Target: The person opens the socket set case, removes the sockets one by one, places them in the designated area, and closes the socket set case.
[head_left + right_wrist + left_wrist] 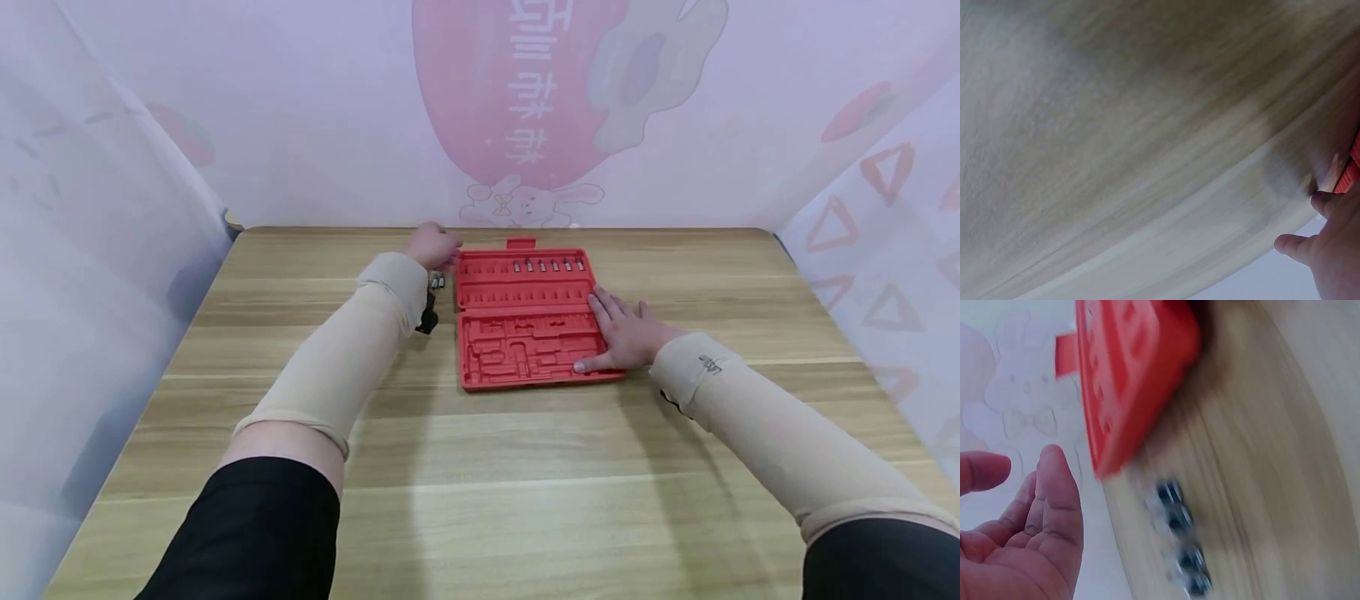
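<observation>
An open red tool case (pixel 517 307) lies on the table, its moulded slots facing up. Several small metal sockets (pixel 555 266) sit in a row in its far half; the near half shows only bare recesses. My right hand (pixel 626 333) rests on the case's right edge with fingers spread. Beside the far left corner is my left hand (pixel 433 246), thumb and fingers apart and nothing between them in the left wrist view. Loose metal sockets (pixel 1179 519) stand in a line on the table by the case's left side, blurred there.
The wooden table (pixel 540 483) ends at a printed curtain (pixel 300 125) just behind the case. More curtain hangs along the left and right sides. A small red latch tab (pixel 521 243) sticks out from the case's far edge.
</observation>
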`<state>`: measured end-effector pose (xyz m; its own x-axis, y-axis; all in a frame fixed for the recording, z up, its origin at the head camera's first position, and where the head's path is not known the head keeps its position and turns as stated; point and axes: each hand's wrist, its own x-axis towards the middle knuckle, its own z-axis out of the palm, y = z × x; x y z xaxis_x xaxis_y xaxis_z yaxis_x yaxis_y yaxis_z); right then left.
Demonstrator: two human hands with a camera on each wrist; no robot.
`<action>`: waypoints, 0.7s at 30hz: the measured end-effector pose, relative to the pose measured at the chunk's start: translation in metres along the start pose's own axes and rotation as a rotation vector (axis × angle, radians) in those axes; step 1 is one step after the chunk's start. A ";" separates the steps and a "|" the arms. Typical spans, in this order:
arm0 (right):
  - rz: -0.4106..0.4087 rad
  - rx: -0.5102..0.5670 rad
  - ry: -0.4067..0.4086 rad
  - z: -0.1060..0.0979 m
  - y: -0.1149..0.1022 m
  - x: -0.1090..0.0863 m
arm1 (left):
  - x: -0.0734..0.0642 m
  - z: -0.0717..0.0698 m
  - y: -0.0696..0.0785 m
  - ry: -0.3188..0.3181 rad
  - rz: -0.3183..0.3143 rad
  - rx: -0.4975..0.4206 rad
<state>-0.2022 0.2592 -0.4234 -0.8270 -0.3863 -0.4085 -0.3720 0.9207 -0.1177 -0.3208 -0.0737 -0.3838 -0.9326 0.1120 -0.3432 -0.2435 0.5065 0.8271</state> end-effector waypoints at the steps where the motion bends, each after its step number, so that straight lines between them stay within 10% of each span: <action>1: 0.002 0.001 -0.001 0.000 0.000 0.000 | 0.002 0.004 0.002 -0.015 -0.003 -0.004; 10: 0.002 0.001 -0.009 0.000 0.001 0.001 | 0.003 0.032 0.021 -0.062 0.034 -0.026; 21: -0.008 0.008 -0.007 -0.001 -0.005 0.003 | -0.004 0.055 0.038 -0.038 0.057 0.154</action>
<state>-0.2032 0.2534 -0.4231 -0.8209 -0.3935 -0.4138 -0.3753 0.9180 -0.1284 -0.3118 -0.0083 -0.3754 -0.9323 0.1752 -0.3165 -0.1438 0.6233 0.7687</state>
